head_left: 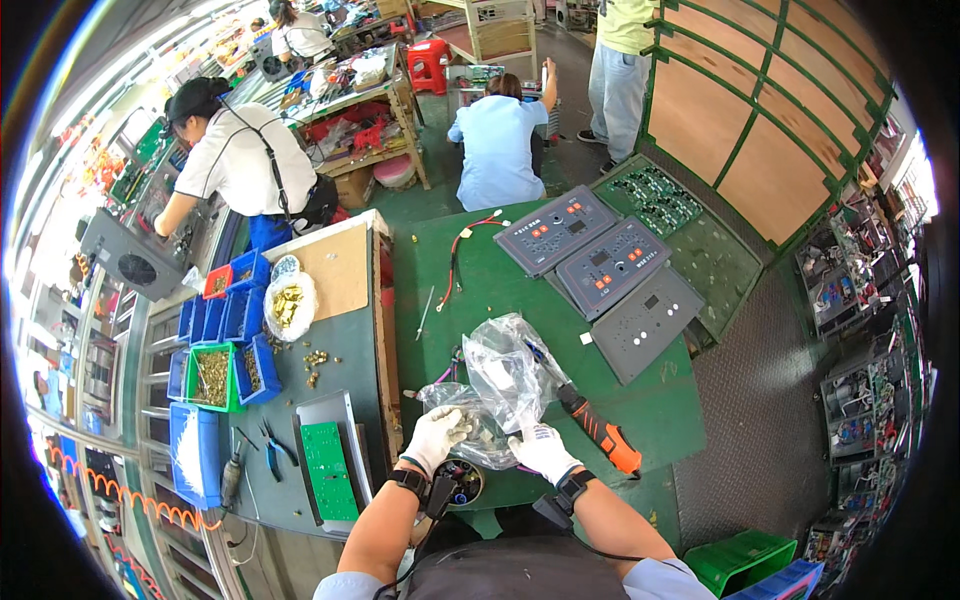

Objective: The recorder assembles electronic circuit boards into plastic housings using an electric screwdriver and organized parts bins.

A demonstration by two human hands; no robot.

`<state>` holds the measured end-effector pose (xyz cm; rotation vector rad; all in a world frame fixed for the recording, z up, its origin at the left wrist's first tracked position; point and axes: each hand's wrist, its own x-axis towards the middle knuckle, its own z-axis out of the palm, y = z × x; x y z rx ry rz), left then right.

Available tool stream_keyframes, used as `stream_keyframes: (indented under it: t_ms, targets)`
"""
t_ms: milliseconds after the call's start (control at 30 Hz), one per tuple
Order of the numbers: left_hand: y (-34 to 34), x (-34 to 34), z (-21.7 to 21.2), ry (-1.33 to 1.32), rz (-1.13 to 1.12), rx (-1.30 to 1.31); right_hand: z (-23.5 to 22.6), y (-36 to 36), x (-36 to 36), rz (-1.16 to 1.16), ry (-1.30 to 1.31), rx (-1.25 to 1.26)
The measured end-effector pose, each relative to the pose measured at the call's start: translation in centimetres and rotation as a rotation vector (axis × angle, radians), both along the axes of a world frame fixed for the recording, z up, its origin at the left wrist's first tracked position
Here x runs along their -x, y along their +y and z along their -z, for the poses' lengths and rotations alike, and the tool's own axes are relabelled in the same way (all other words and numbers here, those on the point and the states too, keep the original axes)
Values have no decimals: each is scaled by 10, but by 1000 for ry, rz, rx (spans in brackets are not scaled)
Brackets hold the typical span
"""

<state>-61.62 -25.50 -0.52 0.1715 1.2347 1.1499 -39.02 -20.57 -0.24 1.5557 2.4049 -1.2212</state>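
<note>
Three grey control panels point(610, 265) on green table point(500, 290); orange-black screwdriver point(598, 432); blue parts bins point(225, 320).

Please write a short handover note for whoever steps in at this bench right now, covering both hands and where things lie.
Left hand: gloved, gripping the clear plastic bag of small parts at its left side.
Right hand: gloved, pinching the same bag's lower right edge.
The bag lies on the green table, partly over an orange-handled screwdriver. Three grey control panels lie further back on the right; a red cable lies behind the bag.
Done: bag in hand. Left: I cannot tell whether any parts are out of the bag yet.
</note>
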Motion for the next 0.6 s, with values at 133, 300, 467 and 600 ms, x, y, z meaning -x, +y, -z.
stream_keyframes:
  t_ms: [133, 300, 467, 600]
  targets:
    - [-1, -6, -4, 202, -12, 77, -6, 2, 0, -6, 3, 32]
    - [-12, -13, 8, 352, 67, -62, -24, -8, 7, -60, -8, -80]
    - [-4, -38, 7, 1383, 491, -124, -30, -21, 28, -133, 126, -252]
    - [-6, -39, 14, 1512, 552, -99, -32, -23, 33, -139, 22, -168]
